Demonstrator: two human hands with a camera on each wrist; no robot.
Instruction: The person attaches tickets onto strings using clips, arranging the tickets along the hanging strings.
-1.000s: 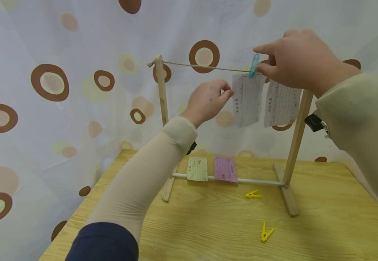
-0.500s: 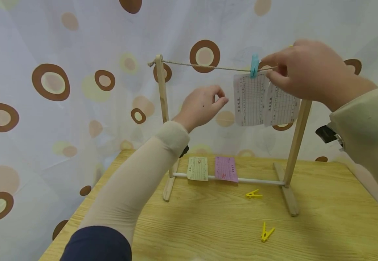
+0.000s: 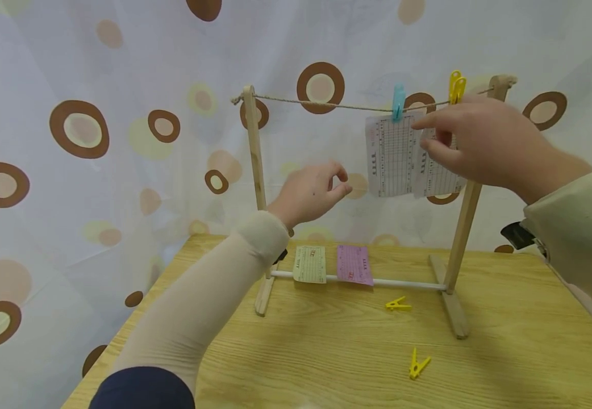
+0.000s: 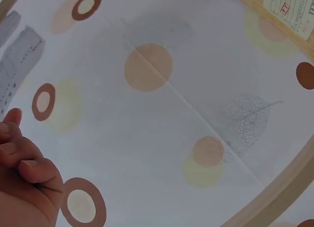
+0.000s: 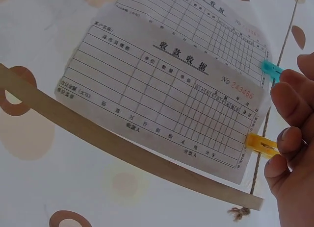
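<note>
A white printed receipt slip hangs from the rope line, clipped by a blue clothespin. Beside it a second white receipt slip hangs from a yellow clothespin, partly behind my right hand in the head view. My right hand hovers in front of the slips, below the blue clothespin, fingers loosely bent and holding nothing. Left of the slips, my left hand floats in the air with relaxed, bent fingers and nothing in them.
A wooden stand with a left post and a right post carries the rope. Over its white lower rod lie a yellow-green slip and a purple slip. Yellow clothespins lie on the wooden table.
My right hand has let go of the blue clothespin, which stays on the line, and moved down and right. The left hand has sunk down and left. The hanging slips have turned flatter toward me.
</note>
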